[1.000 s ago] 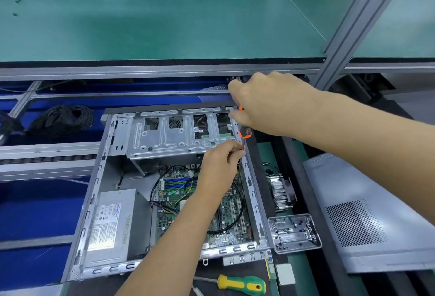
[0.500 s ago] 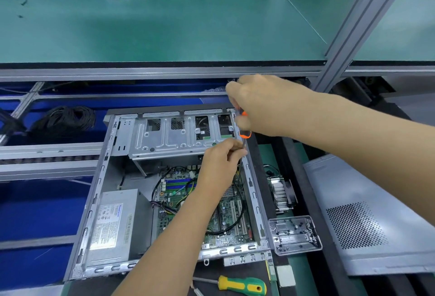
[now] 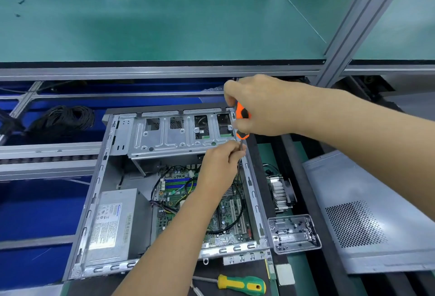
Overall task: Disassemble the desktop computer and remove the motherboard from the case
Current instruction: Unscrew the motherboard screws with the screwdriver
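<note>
The open grey computer case (image 3: 98,178) lies flat on the bench. Inside it a green motherboard (image 3: 174,192) with black cables shows under my left arm, a silver power supply (image 3: 113,225) sits at the lower left, and a metal drive cage (image 3: 164,137) spans the far end. My right hand (image 3: 263,104) grips the orange-and-black handle of a screwdriver (image 3: 242,114) held upright at the case's far right corner. My left hand (image 3: 221,166) pinches the screwdriver's shaft just below the handle. The tip is hidden.
A green-and-yellow screwdriver (image 3: 242,285) lies in front of the case. To the right are a heatsink with fan (image 3: 280,194), a clear plastic tray of screws (image 3: 294,234) and the removed grey side panel (image 3: 367,213). A coil of black cable (image 3: 63,119) lies at the left. A green shelf (image 3: 164,24) runs behind.
My right hand has shifted on the orange handle, showing more of it, as if turning it. My left hand stays on the shaft.
</note>
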{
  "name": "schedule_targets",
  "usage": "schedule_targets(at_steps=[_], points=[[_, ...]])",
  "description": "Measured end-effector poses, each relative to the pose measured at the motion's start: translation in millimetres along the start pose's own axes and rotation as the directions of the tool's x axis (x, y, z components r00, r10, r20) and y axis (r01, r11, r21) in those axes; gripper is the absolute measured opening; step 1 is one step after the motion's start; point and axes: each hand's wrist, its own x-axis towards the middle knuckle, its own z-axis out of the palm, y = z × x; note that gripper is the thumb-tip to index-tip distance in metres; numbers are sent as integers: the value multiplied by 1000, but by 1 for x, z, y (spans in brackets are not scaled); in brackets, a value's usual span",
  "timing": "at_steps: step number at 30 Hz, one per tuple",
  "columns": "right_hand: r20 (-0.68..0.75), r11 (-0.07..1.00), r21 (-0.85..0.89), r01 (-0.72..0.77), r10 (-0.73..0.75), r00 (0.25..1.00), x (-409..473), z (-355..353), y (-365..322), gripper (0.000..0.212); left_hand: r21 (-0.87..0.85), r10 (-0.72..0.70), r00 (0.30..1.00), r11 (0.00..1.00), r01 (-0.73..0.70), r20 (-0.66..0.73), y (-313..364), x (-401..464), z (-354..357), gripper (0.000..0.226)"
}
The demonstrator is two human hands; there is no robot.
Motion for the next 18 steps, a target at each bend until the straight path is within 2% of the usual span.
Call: schedule_targets(at_steps=[2, 4, 5, 7, 9, 10, 12, 14, 16, 18], points=[[-27, 988, -110, -104, 102, 994, -2, 1, -4, 55, -1, -29, 999, 1000, 29, -15, 2, 2, 1, 4], [-85, 969, -202, -141, 126, 988, -3, 3, -7, 49, -25, -67, 998, 997, 66, -20, 2, 4, 2, 10], [-78, 974, -200, -110, 96, 992, -3, 3, -7, 40, -38, -73, 997, 997, 72, -19, 2, 4, 3, 12], [3, 996, -89, -29, 29, 1000, -1, 3, -4, 26, -51, -50, 999, 997, 49, -6, 0, 2, 2, 3], [60, 1000, -17, -5, 6, 998, -1, 1, -2, 27, -40, -12, 1000, 999, 12, 4, -2, 0, 1, 9], [57, 999, -36, -25, 27, 998, -2, 1, -3, 33, -32, -11, 1000, 999, 12, 4, -3, 0, 1, 10], [-27, 982, -153, -115, 112, 993, -3, 2, -7, 52, -10, -36, 999, 999, 36, 4, -1, 2, 1, 6], [-127, 957, -258, -134, 104, 986, -1, 3, -9, 47, 9, -56, 998, 998, 56, 16, 0, 4, 2, 2], [-93, 980, -195, -44, 26, 995, 1, 4, -7, 26, 3, -50, 999, 999, 50, 13, 1, 2, 2, 8], [0, 997, -69, 36, -36, 999, 2, 1, -4, 26, -19, -31, 1000, 999, 31, 1, -1, -1, 1, 6]])
